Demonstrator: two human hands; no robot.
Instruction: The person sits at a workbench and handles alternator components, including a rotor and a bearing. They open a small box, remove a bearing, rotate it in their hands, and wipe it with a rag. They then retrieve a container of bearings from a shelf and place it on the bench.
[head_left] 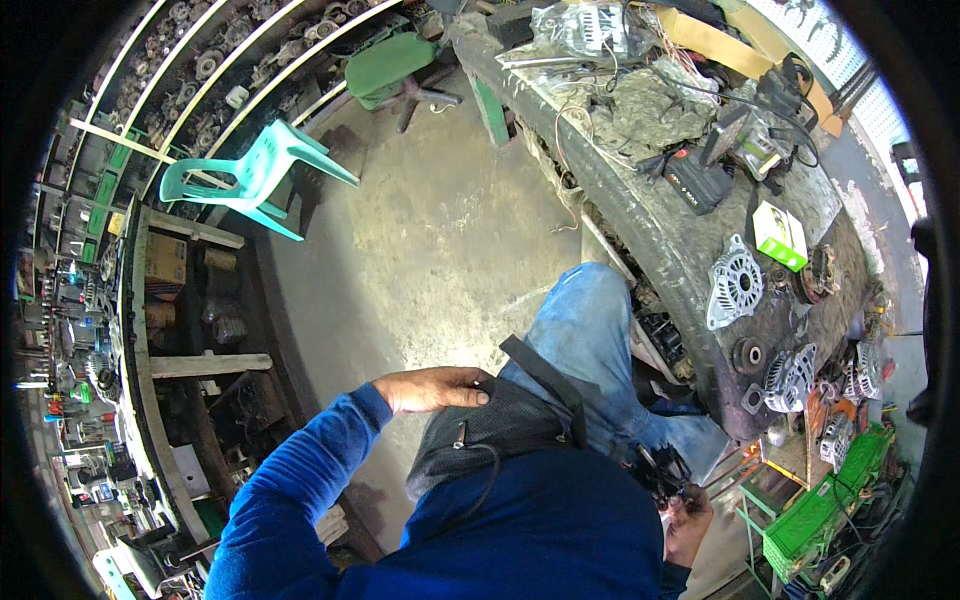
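Observation:
My left hand (435,390) lies with its fingers stretched out along the top of a black mesh bag (468,432) with a zip, which rests against my body. It touches the bag without visibly gripping it. Low on my right side, my right hand (687,525) is closed, its fingers curled at a dark, jumbled object (660,474) beside my thigh. What kind of object that is cannot be made out. A black strap (545,368) runs from the bag across my jeans (580,320).
A long workbench (640,220) on my right bears alternator housings (736,283), a green-and-white box (780,236) and a power tool (697,182). A green crate (828,505) stands near its closest end. Leftward are a turquoise plastic chair (255,175) and shelves of parts (205,365).

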